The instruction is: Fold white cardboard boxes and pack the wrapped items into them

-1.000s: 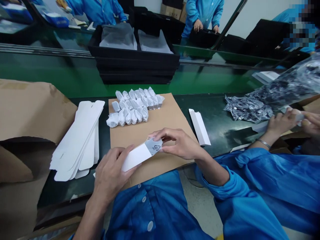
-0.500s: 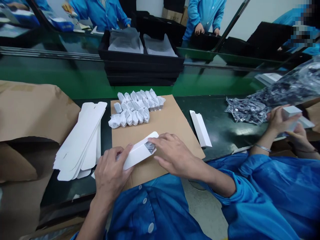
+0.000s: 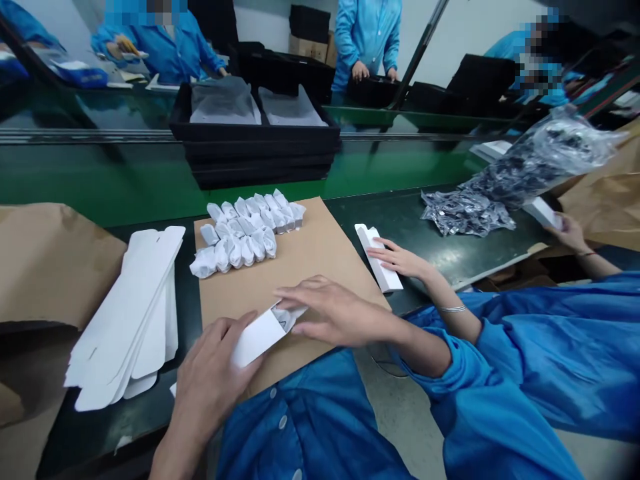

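Note:
My left hand (image 3: pixel 213 377) is wrapped around a narrow white cardboard box (image 3: pixel 259 339), held tilted above a sheet of brown cardboard (image 3: pixel 333 257). The box's open end faces right, and something greyish with dark print shows inside. My right hand (image 3: pixel 333 310) is at that open end, fingers over the end flap and thumb beneath; its fingertips are partly hidden. Behind the box, several small white-wrapped pieces (image 3: pixel 245 230) stand in rows on the cardboard. To the left lies a pile of flat, unfolded white boxes (image 3: pixel 133 313).
A co-worker's hand (image 3: pixel 405 259) rests on another white box (image 3: pixel 379 257) at right; their other hand (image 3: pixel 570 233) touches a further white box. Clear bags of dark parts (image 3: pixel 467 212) lie beyond. Stacked black trays (image 3: pixel 260 157) stand behind, a brown carton (image 3: pixel 55 260) at left.
My view has shifted to the right. My right hand's fingers have moved onto the box's end flap. The co-worker's hand has come to the white box beside the cardboard sheet.

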`<state>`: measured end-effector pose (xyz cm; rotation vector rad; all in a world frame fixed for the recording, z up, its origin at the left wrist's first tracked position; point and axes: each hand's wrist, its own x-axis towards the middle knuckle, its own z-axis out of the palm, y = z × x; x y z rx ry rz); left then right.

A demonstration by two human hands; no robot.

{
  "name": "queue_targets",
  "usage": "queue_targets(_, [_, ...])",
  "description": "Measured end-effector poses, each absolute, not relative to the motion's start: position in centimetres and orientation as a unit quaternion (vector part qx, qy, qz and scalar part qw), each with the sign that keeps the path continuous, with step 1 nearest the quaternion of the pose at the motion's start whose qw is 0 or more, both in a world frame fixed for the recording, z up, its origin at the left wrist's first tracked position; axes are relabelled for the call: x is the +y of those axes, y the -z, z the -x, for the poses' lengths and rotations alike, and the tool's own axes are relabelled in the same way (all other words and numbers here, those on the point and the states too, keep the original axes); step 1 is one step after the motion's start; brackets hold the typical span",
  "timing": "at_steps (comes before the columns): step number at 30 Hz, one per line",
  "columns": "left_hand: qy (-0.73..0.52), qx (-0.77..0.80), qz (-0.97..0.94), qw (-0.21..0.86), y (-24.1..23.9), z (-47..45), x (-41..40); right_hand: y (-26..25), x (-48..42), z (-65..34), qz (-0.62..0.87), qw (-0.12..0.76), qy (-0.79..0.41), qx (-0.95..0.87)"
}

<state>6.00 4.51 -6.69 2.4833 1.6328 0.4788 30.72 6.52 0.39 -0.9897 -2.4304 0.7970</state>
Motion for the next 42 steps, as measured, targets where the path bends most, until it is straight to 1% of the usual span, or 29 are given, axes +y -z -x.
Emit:
queue_targets(2, [-0.151,0.540,-0.821,0.106,6.2,-6.2,4.6,-0.5,6.5,-30.9,0.356,0.204,-0.296,-0.863])
queue_targets(5, [-0.151,0.557,-0.808,0.118,5.6,-6.9,4.5,-0.3,6.3,-31.0,0.345,0.183,-0.280,-0.877])
queue_targets(8, [-0.150,0.574,-0.799,0.103,5.4,-7.7,4.6,0.0,6.1,-30.8,0.336,0.156,-0.275,-0.887])
queue_targets(11, [-0.158,0.585,-0.793,0.063,5.4,-7.9,4.8,0.0,5.8,-30.7,0.326,0.160,-0.249,-0.898])
queue_targets(12, [-0.169,0.587,-0.791,0.049,5.4,-8.0,4.9,0.0,5.7,-30.6,0.321,0.178,-0.232,-0.901])
queue_targets(13, [-0.183,0.589,-0.786,0.037,5.3,-8.1,5.0,0.0,5.5,-30.6,0.328,0.218,-0.215,-0.894])
queue_targets(15, [-0.216,0.608,-0.764,0.015,4.9,-8.9,5.1,0.5,5.3,-30.2,0.392,0.352,-0.197,-0.827])
queue_targets(16, [-0.231,0.623,-0.747,0.005,4.7,-9.6,5.1,0.9,5.2,-29.9,0.433,0.426,-0.212,-0.766])
queue_targets(17, [-0.243,0.637,-0.732,-0.001,4.5,-10.4,5.1,1.5,5.1,-29.4,0.463,0.481,-0.249,-0.702])
queue_targets(18, [-0.252,0.643,-0.723,0.002,4.4,-11.3,5.1,2.2,5.0,-28.8,0.479,0.505,-0.308,-0.648])
queue_targets(20, [-0.263,0.615,-0.742,0.039,4.2,-12.9,5.1,3.6,5.1,-27.8,0.482,0.494,-0.432,-0.581])
queue_targets(21, [-0.263,0.582,-0.766,0.066,4.1,-13.2,5.3,4.1,5.4,-27.8,0.489,0.483,-0.467,-0.557])
queue_targets(22, [-0.261,0.547,-0.791,0.089,4.0,-13.0,5.5,4.5,5.8,-28.2,0.507,0.480,-0.477,-0.533])
queue_targets(24, [-0.267,0.519,-0.806,0.095,3.8,-10.8,6.5,4.6,7.1,-30.8,0.558,0.494,-0.449,-0.493])
queue_targets(25, [-0.270,0.543,-0.792,0.078,3.7,-8.9,7.2,4.4,7.9,-32.9,0.575,0.493,-0.434,-0.488])
queue_targets(26, [-0.290,0.603,-0.742,0.040,3.6,-6.6,8.1,4.0,8.8,-35.4,0.584,0.481,-0.428,-0.495])
queue_targets(27, [-0.284,0.676,-0.680,0.005,3.5,-4.2,9.1,3.7,9.6,-38.2,0.606,0.449,-0.427,-0.499])
queue_targets(28, [-0.240,0.731,-0.639,-0.011,3.4,-1.9,10.1,3.3,10.3,-40.9,0.635,0.399,-0.425,-0.507])
queue_targets(29, [-0.185,0.760,-0.622,-0.006,3.4,0.0,10.9,2.9,11.0,-43.3,0.669,0.348,-0.402,-0.520])
queue_targets(30, [-0.171,0.771,-0.613,-0.003,3.4,1.6,11.6,2.5,11.5,-45.4,0.710,0.302,-0.358,-0.526])
queue_targets(32, [-0.145,0.778,-0.611,0.006,3.6,3.1,12.3,1.9,12.0,-47.6,0.780,0.256,-0.238,-0.519])
queue_targets(34, [-0.151,0.780,-0.607,-0.003,3.8,2.9,12.1,1.6,11.7,-47.0,0.808,0.276,-0.114,-0.508])
queue_targets(36, [-0.162,0.788,-0.594,-0.027,3.9,1.9,11.7,1.8,10.3,-43.6,0.773,0.333,-0.065,-0.537])
queue_targets(37, [-0.177,0.788,-0.587,-0.047,4.0,1.3,11.4,2.1,9.4,-41.1,0.734,0.366,-0.082,-0.566])
queue_targets(38, [-0.200,0.786,-0.581,-0.068,4.1,0.8,11.2,2.5,8.6,-38.3,0.682,0.387,-0.139,-0.605])
queue_targets(40, [-0.249,0.774,-0.573,-0.105,4.5,0.0,11.1,3.5,7.2,-32.4,0.583,0.373,-0.297,-0.658])
queue_targets(42, [-0.268,0.756,-0.587,-0.112,5.0,-0.5,11.1,4.5,6.9,-27.3,0.514,0.363,-0.403,-0.665])
